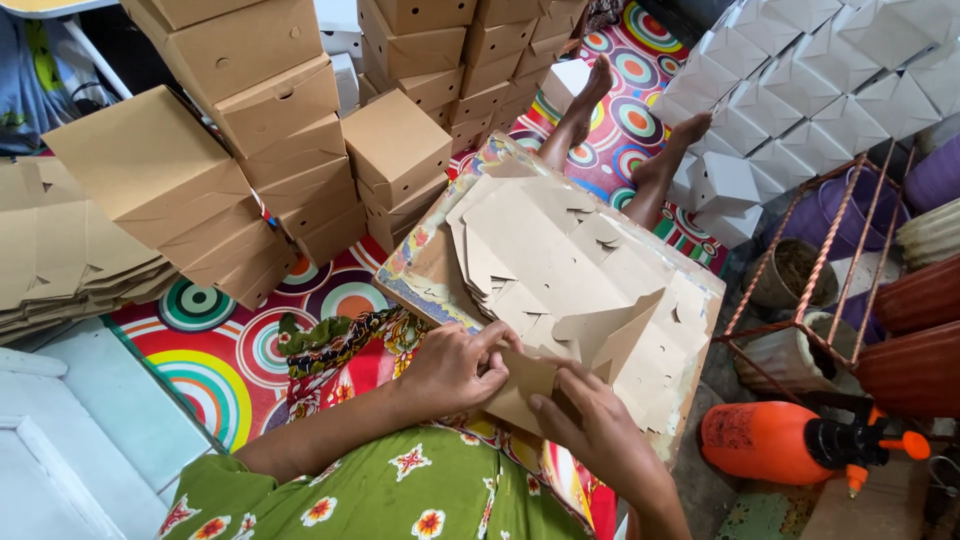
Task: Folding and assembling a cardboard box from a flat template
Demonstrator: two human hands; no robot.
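Cardboard blank (590, 335), brown, die-cut, unfolded, lies on top of a stack of flat blanks (545, 250) on a low table (425, 265) with a floral top, centre frame. One flap of it stands up, folded to a point, at 3 o'clock from the left hand. Both hands pinch its near edge at 6 o'clock of the stack. Left hand (455, 368) is curled, thumb and fingers closed on the flap corner. Right hand (590, 430) presses flat on the same flap from below-right, fingers together; thumb position hard to tell, probably tucked under the card. Hands touch each other at the fingertips.

Person sits on the floor in a green floral garment (400, 495), legs stretched under the table, bare feet (640, 115) showing at 12 o'clock past the table edge. Mat (215, 365) with coloured concentric rings covers the floor.

Folded brown boxes (290, 130) are stacked in leaning columns at 10 to 12 o'clock. Another pile of flat blanks (60, 255) lies at 9 o'clock by the frame edge. White folded boxes (830, 80) are piled at 1 to 2 o'clock. Orange pump sprayer (775, 440) lies on its side at 4 o'clock, just beside the table corner. Rusty metal rack (820, 260) at 3 o'clock, with pots (915, 330) near it.
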